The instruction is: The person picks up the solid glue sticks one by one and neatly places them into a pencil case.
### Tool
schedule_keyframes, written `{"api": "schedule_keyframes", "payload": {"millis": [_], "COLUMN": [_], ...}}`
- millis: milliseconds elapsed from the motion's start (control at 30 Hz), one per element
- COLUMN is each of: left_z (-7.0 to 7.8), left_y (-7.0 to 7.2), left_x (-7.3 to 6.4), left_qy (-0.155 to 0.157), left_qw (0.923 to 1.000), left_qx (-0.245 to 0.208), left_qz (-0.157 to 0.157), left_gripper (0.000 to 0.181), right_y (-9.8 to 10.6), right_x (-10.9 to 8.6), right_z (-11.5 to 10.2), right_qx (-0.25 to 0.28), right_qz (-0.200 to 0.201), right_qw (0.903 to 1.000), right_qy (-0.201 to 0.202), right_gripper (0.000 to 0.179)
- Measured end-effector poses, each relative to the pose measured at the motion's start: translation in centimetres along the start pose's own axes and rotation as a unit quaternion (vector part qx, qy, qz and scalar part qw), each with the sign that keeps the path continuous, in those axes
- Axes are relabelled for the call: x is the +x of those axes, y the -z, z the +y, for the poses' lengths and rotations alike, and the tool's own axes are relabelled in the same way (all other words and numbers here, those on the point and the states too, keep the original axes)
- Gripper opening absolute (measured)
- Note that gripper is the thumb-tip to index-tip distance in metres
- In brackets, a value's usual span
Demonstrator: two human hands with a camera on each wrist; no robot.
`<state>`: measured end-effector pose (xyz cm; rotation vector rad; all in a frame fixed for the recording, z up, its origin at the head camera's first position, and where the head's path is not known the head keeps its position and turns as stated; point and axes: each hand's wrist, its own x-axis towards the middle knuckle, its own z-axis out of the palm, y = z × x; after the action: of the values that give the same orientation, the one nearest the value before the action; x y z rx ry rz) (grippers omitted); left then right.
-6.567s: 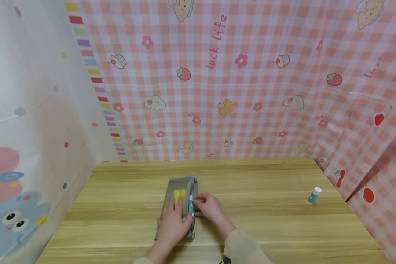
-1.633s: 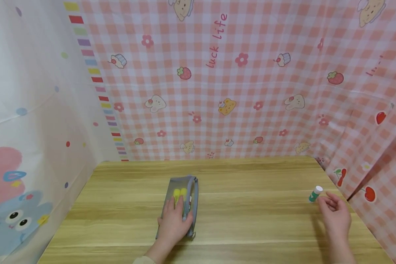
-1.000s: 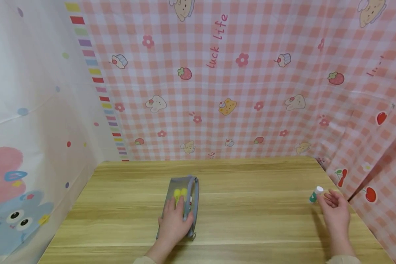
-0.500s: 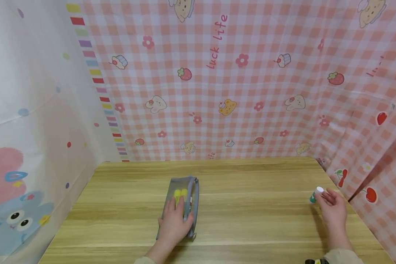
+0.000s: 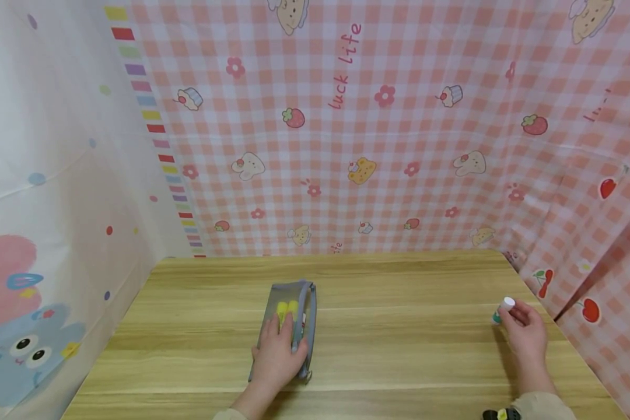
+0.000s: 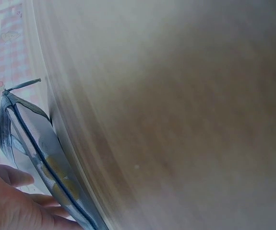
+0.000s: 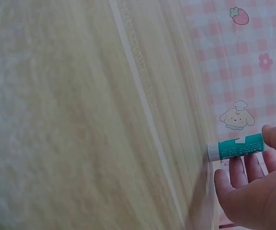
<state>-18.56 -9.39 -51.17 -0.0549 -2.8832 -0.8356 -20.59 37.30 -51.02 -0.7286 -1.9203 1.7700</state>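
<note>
A grey mesh pencil case (image 5: 289, 289) lies left of the table's middle, its zipped side parted. Through the mesh show yellow rounded items (image 5: 287, 306); something small and pale is visible in the opening. My left hand (image 5: 278, 353) rests on the case, fingers extended across it and thumb along the opening edge. At the table's right stands a glue stick (image 5: 506, 303) with a green label and white cap. My right hand (image 5: 527, 338) pinches it between thumb and fingers. In the right wrist view, the glue stick (image 7: 241, 146) has its white end close to the tabletop.
The wood-grain table (image 5: 399, 350) spreads between the two hands. Behind it hangs a pink checked cloth (image 5: 378, 146), with a white patterned cloth (image 5: 58, 175) on the left. A dark band (image 5: 501, 414) sits at the right wrist.
Earlier my right hand was at the pencil case with another glue stick, now out of sight. It has moved right and closed round the standing glue stick. The left hand has stayed.
</note>
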Motion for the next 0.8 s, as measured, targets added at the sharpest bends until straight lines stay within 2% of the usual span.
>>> {"api": "schedule_keyframes", "payload": {"millis": [467,667,800], "left_z": [0.07,0.08,0.02], "left_y": [0.12,0.19,0.13], "left_x": [-0.04,-0.04,-0.03], "left_qy": [-0.003,-0.004,-0.004], "left_qw": [1.0,1.0,1.0], "left_qx": [-0.002,-0.006,-0.004], "left_qz": [0.001,0.003,0.003], "left_gripper": [0.063,0.064,0.064], "right_y": [-0.15,-0.15,-0.16], "right_x": [0.19,0.18,-0.01], "right_z": [0.29,0.47,0.55], "right_qx": [0.02,-0.047,-0.092], "right_qz": [0.011,0.014,0.016], "right_qw": [0.9997,0.9988,0.9955], "right_qy": [-0.004,0.005,0.016], "right_gripper": [0.018,0.018,0.034]}}
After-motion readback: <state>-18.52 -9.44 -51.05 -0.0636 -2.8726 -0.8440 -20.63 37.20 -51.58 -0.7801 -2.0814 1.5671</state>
